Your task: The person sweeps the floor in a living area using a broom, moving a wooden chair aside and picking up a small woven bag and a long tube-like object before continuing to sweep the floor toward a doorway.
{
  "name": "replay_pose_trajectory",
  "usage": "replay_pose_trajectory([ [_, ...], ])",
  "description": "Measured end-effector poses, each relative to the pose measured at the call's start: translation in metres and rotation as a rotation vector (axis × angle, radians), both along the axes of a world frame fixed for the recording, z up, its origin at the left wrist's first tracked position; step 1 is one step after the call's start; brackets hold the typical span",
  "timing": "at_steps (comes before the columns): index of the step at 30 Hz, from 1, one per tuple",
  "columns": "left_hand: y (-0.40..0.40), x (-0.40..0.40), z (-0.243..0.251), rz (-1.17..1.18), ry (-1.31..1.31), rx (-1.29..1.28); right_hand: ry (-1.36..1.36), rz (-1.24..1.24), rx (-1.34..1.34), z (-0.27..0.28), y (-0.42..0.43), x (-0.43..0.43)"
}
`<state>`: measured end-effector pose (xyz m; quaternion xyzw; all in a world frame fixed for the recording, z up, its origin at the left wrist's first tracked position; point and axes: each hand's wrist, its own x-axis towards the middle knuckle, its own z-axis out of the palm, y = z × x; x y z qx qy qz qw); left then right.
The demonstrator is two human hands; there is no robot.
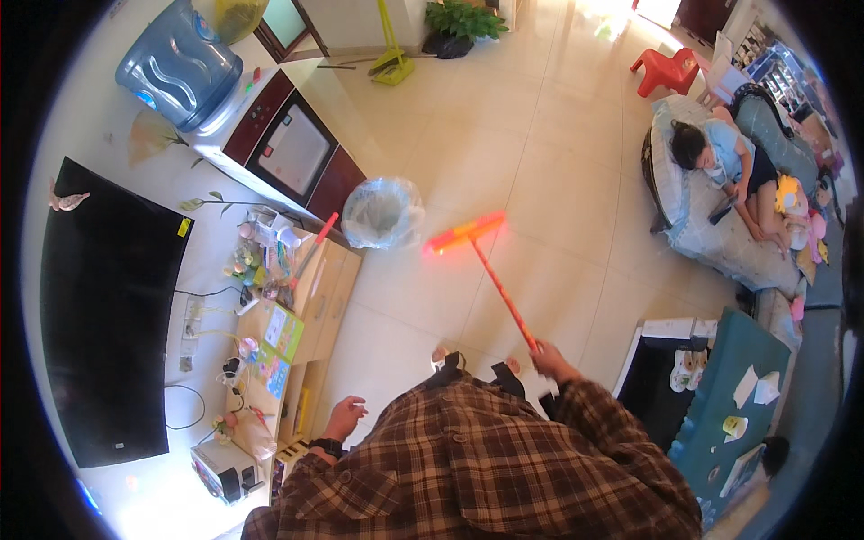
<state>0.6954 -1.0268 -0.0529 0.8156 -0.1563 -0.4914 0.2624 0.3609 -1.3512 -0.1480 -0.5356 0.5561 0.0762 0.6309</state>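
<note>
My right hand grips the end of an orange-red broom handle, which slants away from me. The broom head, red and orange, is over the pale tiled floor, just right of a lined trash bin. My left hand hangs beside the low wooden TV cabinet with loosely bent fingers and nothing in it. Both feet show beyond the hem of my plaid shirt, partly hidden by it.
At left are a wall-mounted television and a water dispenser. A person sits on the sofa at right, near a red plastic stool. A teal-covered table is close on my right. A yellow-green dustpan stands far ahead.
</note>
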Motion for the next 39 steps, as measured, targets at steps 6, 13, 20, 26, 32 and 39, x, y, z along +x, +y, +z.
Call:
replay_pose_trajectory([
  [6,0.008,0.054,-0.007,0.003,-0.02,-0.016,-0.115,0.009,0.054,0.007,-0.03,0.035],
  [13,0.009,0.069,-0.034,0.073,-0.022,-0.009,0.262,-0.043,0.121,0.009,0.076,-0.121],
  [20,-0.005,0.068,-0.037,0.055,0.074,-0.011,0.404,0.2,-0.124,0.019,0.041,-0.066],
  [26,-0.061,0.073,-0.016,0.215,0.043,0.086,0.255,0.339,-0.275,-0.032,-0.126,0.072],
  [32,-0.128,0.063,0.01,0.243,0.045,-0.003,0.11,0.359,-0.429,-0.034,-0.231,0.073],
  [39,-0.16,0.032,0.006,0.275,0.062,0.071,0.346,0.439,-0.208,0.024,-0.193,-0.084],
])
